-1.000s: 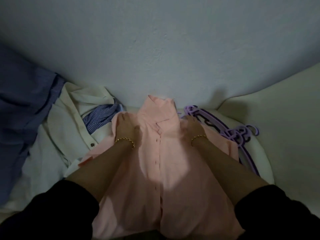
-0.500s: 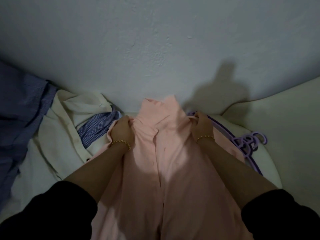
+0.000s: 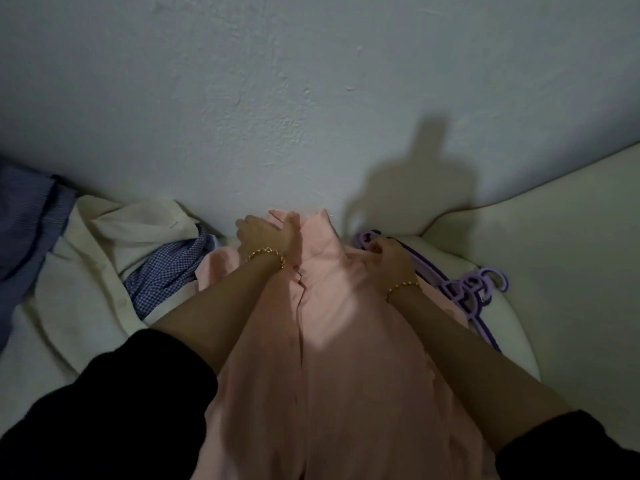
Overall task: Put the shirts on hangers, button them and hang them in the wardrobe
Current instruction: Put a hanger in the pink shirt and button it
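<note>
A pink shirt (image 3: 332,358) lies front-up in the middle, collar toward the wall, its placket partly apart near the top. My left hand (image 3: 265,235) is at the collar's left side, thumb over the fabric, holding the collar. My right hand (image 3: 389,259) grips the shirt's right shoulder with curled fingers, right next to a stack of purple hangers (image 3: 464,292) that lies partly under the shirt. Both wrists wear gold bracelets.
To the left lie a cream shirt (image 3: 104,271), a blue checked shirt (image 3: 166,268) and a blue striped shirt (image 3: 27,223). A pale wall (image 3: 311,98) rises just behind. A cream cushion or mattress edge (image 3: 554,254) is at the right.
My left hand has moved from the shirt's left shoulder up to the collar. My right hand stays at the right shoulder. The shirt's top has shifted toward the wall.
</note>
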